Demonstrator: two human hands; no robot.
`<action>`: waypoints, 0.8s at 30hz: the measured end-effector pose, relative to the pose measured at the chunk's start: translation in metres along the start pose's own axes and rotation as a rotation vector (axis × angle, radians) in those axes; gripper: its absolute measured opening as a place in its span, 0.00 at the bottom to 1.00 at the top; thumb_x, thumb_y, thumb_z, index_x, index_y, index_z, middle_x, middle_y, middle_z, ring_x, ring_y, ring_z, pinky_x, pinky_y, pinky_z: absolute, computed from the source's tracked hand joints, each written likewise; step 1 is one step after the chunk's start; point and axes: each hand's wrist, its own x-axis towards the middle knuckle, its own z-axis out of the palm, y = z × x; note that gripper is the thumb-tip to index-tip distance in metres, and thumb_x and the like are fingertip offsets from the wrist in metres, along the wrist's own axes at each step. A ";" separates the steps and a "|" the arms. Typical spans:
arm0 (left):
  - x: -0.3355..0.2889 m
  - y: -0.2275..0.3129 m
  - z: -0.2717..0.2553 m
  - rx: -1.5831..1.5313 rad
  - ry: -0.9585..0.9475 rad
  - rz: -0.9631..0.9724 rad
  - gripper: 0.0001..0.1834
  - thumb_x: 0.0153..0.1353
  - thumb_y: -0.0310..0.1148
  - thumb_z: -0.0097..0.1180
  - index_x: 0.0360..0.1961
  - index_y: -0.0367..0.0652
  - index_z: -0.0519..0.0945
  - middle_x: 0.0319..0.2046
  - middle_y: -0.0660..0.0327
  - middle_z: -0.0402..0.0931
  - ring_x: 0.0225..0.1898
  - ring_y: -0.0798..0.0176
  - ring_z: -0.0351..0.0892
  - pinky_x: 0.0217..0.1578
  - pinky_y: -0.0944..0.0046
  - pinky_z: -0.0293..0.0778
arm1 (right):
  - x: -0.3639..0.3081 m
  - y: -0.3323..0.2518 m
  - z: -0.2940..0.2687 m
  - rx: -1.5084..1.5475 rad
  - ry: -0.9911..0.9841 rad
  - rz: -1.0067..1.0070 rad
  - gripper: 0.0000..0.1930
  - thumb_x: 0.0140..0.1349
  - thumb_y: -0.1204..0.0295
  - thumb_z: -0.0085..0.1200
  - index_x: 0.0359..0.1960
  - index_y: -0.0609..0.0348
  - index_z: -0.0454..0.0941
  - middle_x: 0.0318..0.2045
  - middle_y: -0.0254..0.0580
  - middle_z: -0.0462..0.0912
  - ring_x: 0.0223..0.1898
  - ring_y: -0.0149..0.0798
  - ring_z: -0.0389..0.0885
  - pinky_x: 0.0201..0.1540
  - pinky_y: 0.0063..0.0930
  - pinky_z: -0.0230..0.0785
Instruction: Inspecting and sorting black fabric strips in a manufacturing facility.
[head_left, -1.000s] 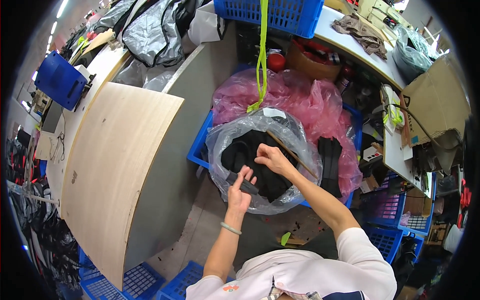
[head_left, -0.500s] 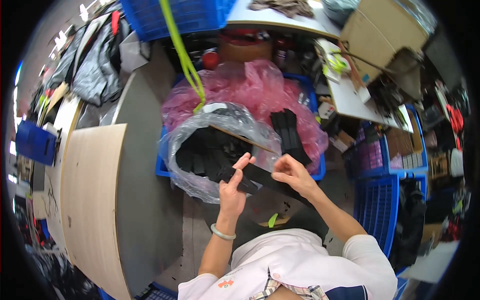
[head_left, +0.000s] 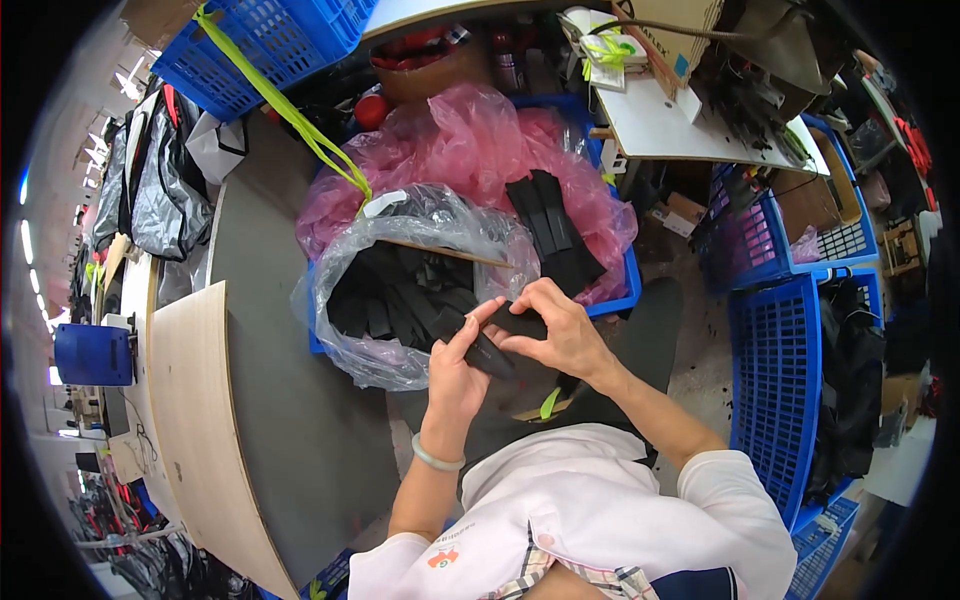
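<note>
My left hand point(head_left: 460, 368) is closed on a black fabric strip point(head_left: 487, 354), the thumb lying along its upper side. The far part of the same dark material is pinched by my right hand point(head_left: 565, 335), fingertips close to those of the left. Whether it is one folded strip or two pieces I cannot tell. Just beyond my hands, a clear plastic bag point(head_left: 360, 372) lies open with many black strips point(head_left: 400, 290) heaped in it. A thin brown stick-like strip point(head_left: 450, 252) lies across its mouth. Right of that, a flat bundle of black strips point(head_left: 553, 232) rests on pink plastic point(head_left: 455, 135).
A blue crate point(head_left: 625, 290) holds the bags. To the left stand a grey panel point(head_left: 300, 420) and a pale wooden board point(head_left: 195, 400). Blue crates point(head_left: 770, 390) are stacked at right. A yellow-green band point(head_left: 290, 115) hangs from another blue crate point(head_left: 270, 50).
My right hand has moved left toward my left hand, and the long black strip that trailed to the right is now gathered short between them. The view has shifted slightly.
</note>
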 end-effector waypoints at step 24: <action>0.008 -0.001 0.000 -0.700 0.219 0.062 0.11 0.64 0.28 0.46 0.36 0.25 0.68 0.45 0.42 0.68 0.54 0.47 0.69 0.57 0.56 0.69 | -0.013 -0.037 0.013 -0.114 0.119 -0.168 0.07 0.42 0.80 0.64 0.25 0.64 0.79 0.29 0.39 0.74 0.23 0.35 0.76 0.25 0.24 0.68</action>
